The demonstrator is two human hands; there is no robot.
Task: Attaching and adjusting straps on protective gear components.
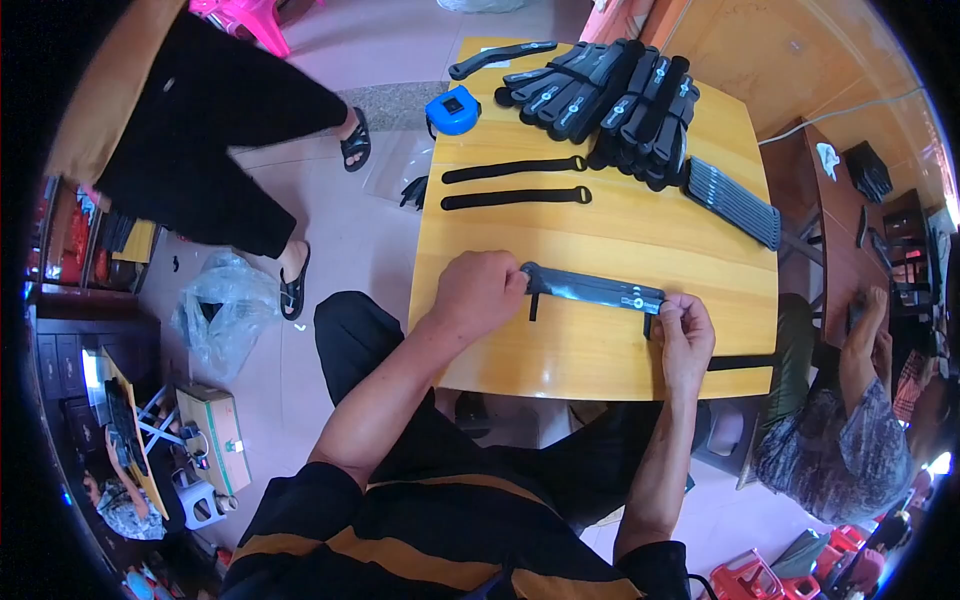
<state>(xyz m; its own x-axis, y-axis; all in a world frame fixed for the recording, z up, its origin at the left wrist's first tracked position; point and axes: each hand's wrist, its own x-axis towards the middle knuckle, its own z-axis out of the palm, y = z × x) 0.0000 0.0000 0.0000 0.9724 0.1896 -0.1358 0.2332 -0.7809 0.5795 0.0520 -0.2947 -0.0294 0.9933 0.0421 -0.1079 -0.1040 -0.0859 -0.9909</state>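
Observation:
A black strap bundle (595,288) with white print on its glossy face stretches between my two hands, just above the wooden table (600,365). My left hand (480,292) is closed in a fist at its left end. At the right end, my right hand (686,338) pinches it between thumb and fingers. Short black tails hang down near both ends. Farther back lie two loose black straps (515,198), side by side, each with a ring at its right end. Another black strap (740,362) lies beside my right hand at the table's near edge.
At the back of the table are a large pile of strap bundles (610,100), a blue tape measure (453,110) and a flat row of dark straps (733,203). One person (220,120) stands at the left; another person (840,440) sits at the right by a brown table (850,240).

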